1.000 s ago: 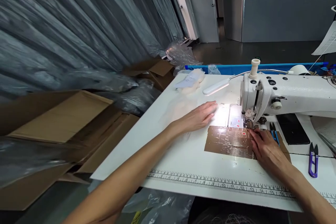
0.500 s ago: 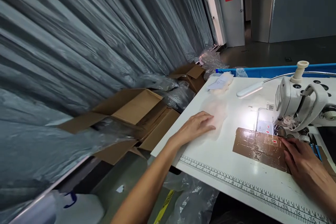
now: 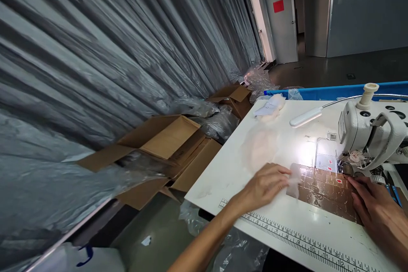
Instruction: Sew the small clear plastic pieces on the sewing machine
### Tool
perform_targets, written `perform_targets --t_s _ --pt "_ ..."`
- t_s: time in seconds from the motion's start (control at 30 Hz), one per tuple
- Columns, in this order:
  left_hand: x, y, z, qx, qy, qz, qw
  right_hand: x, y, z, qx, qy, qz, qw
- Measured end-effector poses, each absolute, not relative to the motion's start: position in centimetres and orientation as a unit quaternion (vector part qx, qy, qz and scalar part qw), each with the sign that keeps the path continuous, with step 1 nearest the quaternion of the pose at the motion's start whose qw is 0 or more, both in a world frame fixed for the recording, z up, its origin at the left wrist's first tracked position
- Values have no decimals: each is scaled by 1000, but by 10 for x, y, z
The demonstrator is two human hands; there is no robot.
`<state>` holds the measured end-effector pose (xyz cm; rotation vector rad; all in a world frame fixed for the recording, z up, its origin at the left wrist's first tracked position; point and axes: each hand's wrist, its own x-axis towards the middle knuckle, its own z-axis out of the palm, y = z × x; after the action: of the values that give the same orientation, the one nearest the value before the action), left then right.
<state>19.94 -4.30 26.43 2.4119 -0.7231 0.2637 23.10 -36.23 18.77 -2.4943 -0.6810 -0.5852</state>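
Note:
My left hand is closed, its fingertips pinching a thin, sheer whitish piece of fabric. The fabric hangs over the left end of a brown tape-covered plate on the white table. My right hand rests on the plate's right part, fingers stretched toward the needle area of a white sewing machine. Whether anything thin lies under those fingertips I cannot tell. Behind my left hand, a pale, see-through pile of fabric lies on the table.
A lamp lights the machine bed. A paper-topped pale bundle sits at the far left corner. Blue-handled scissors lie right of the machine. A printed ruler runs along the front edge. Open cardboard boxes stand left.
My left hand has moved right from the pale fabric pile to the brown plate, bringing a sheer piece with it. My right hand stays by the needle. The view has shifted slightly.

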Motion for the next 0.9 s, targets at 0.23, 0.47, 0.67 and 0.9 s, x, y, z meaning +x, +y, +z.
perform_targets --t_s 0.23,0.47,0.67,0.9 --pt "194 -95 262 838 -466 -34 280 229 -361 203 -917 -275 -213 197" --pt "230 -88 262 886 -333 80 314 224 -358 226 -931 -283 -160 166" --pt "243 -100 246 904 -285 104 301 224 -357 235 -928 -293 -161 162" --pt "235 -105 259 879 -266 122 376 223 -357 239 -920 -283 -126 241"
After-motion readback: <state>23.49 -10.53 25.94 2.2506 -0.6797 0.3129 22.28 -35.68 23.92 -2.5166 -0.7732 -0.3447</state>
